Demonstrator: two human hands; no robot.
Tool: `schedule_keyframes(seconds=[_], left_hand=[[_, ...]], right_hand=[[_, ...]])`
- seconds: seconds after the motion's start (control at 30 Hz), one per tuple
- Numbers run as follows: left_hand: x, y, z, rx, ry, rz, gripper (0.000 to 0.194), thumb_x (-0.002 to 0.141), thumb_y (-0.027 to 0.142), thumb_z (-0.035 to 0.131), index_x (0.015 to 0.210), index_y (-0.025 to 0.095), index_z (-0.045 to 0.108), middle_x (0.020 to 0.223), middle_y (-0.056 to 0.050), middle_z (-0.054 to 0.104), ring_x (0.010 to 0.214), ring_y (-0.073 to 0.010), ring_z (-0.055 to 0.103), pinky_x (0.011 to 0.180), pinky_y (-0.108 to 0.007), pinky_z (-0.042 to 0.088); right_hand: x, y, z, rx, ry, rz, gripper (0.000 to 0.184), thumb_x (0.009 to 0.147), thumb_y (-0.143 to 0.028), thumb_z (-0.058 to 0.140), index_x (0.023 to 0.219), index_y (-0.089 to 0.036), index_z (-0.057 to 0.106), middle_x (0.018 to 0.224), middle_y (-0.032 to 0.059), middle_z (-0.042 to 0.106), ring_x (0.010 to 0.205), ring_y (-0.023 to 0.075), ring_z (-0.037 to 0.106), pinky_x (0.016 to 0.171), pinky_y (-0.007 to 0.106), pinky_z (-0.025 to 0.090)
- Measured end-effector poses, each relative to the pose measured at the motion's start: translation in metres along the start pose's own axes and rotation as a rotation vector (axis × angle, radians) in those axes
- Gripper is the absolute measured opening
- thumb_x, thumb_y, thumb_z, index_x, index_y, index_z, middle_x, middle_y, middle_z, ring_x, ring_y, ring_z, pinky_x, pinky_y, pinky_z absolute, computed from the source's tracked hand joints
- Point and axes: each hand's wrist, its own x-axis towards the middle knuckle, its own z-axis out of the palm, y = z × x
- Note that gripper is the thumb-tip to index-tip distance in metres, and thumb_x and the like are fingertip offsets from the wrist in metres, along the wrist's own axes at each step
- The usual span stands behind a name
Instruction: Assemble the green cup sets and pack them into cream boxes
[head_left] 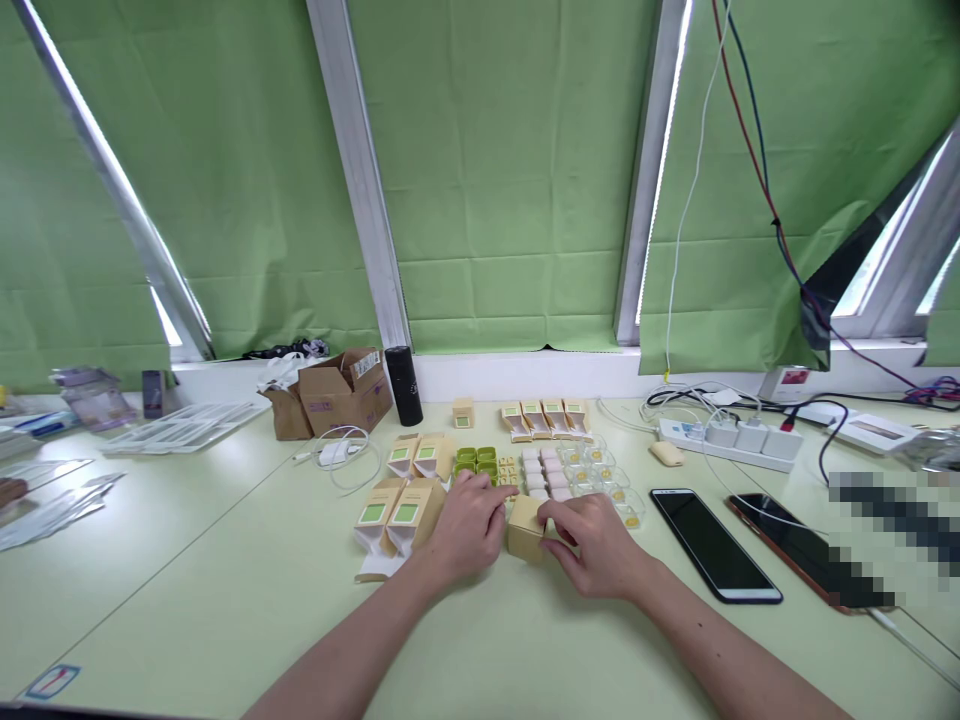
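Observation:
A small tan cardboard box (526,530) stands on the table between my hands. My right hand (596,545) has its fingers bent against the box's right side, with the thumb low beside it. My left hand (471,525) holds nothing visible; its index finger points toward the box's upper left edge, and I cannot tell whether it touches. Just beyond the left hand are green square cups (475,458) and small yellow pieces (508,468). White and pink pieces (545,470) stand in rows beside clear plastic cups (600,468). Open boxes with green labels (405,512) lie left of my left hand.
More open boxes (545,418) and one closed box (463,412) stand farther back. A brown carton (346,392) and black cylinder (403,386) are at back left. Phones (716,545) and a power strip (727,442) lie right. Another person's hand (11,490) shows far left.

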Motion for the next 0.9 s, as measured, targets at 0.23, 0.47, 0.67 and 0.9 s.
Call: schedule_keyframes(seconds=[0.23,0.47,0.67,0.9], left_hand=[[0.000,0.001,-0.002,-0.026,0.052,-0.012,0.027,0.093,0.009,0.047,0.093,0.018,0.072,0.077,-0.005,0.060,0.077,-0.0226,0.054,0.077,-0.041,0.042],[0.000,0.003,-0.004,-0.053,0.076,0.034,0.021,0.089,0.010,0.048,0.074,0.020,0.060,0.067,-0.003,0.054,0.068,-0.0206,0.048,0.072,-0.040,0.038],[-0.002,0.002,-0.001,-0.081,0.060,0.108,0.018,0.086,0.012,0.049,0.073,0.021,0.058,0.064,-0.002,0.054,0.066,-0.0205,0.048,0.073,-0.041,0.037],[-0.001,0.005,-0.005,-0.128,0.150,0.063,0.018,0.092,0.015,0.048,0.082,0.020,0.062,0.070,-0.004,0.060,0.074,-0.0229,0.053,0.075,-0.042,0.040]], right_hand=[[-0.002,0.007,0.000,-0.014,0.013,0.035,0.020,0.080,-0.016,0.058,0.098,-0.022,0.060,0.063,-0.0036,0.062,0.056,0.0162,0.056,0.059,0.029,0.025],[-0.001,0.013,0.002,-0.068,0.050,0.088,0.025,0.082,-0.012,0.054,0.104,-0.023,0.059,0.063,-0.0032,0.065,0.054,0.0174,0.058,0.058,0.029,0.025],[0.001,0.016,0.009,-0.145,0.065,0.167,0.020,0.091,-0.015,0.050,0.107,-0.023,0.058,0.068,-0.0025,0.071,0.056,0.0183,0.064,0.057,0.029,0.023],[0.002,0.019,0.012,-0.207,0.083,0.282,0.017,0.093,-0.016,0.049,0.106,-0.022,0.057,0.067,-0.0016,0.072,0.055,0.0196,0.067,0.057,0.029,0.021]])
